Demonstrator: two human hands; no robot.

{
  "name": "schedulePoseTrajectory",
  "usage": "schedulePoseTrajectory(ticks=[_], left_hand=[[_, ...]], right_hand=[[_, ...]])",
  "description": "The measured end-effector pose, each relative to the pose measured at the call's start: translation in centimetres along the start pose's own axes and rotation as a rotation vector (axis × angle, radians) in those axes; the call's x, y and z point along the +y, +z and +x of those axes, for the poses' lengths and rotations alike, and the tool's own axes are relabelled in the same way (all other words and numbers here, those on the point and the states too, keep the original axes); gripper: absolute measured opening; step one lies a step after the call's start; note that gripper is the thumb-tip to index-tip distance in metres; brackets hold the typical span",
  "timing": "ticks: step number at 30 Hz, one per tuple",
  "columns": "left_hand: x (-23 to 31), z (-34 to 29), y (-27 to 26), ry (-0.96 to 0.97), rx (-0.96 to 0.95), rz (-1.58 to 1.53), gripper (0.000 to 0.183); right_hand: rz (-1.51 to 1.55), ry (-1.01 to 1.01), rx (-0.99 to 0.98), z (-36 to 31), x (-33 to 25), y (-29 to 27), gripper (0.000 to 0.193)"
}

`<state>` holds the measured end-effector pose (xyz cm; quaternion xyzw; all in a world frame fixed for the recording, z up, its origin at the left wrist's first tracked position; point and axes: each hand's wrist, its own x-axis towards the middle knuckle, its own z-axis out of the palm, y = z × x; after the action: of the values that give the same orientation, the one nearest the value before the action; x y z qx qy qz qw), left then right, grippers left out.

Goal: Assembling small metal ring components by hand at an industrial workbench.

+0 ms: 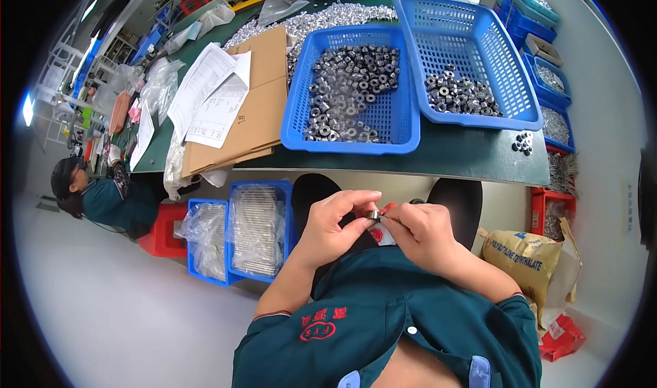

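Observation:
Over my lap, my left hand pinches a small metal bushing between thumb and fingers. My right hand is closed right beside it, fingertips nearly meeting the bushing. A bit of something red shows at the right fingers; its kind is hidden. Below the hands a white item with a red mark is partly visible. On the table ahead, one blue basket holds many similar metal bushings, and a second blue basket holds a smaller heap.
Cardboard sheets and papers lie left on the green table. Several loose bushings sit near its right corner. Blue crates of rods stand below left, a yellow sack right. A co-worker sits far left.

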<state>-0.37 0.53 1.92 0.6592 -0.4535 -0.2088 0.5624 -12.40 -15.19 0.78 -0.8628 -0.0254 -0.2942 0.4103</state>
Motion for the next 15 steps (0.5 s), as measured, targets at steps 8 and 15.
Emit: schedulePoseTrajectory(ticks=[8, 15], left_hand=[[0.7, 0.4, 1.0, 0.141, 0.022, 0.294, 0.041], [-1.1, -0.4, 1.4, -0.031, 0.077, 0.031, 0.040]], right_hand=[[0.656, 0.941, -0.245, 0.7, 0.0, -1.2, 0.019], [0.526, 0.814, -0.225, 0.2, 0.0, -0.6, 0.018]])
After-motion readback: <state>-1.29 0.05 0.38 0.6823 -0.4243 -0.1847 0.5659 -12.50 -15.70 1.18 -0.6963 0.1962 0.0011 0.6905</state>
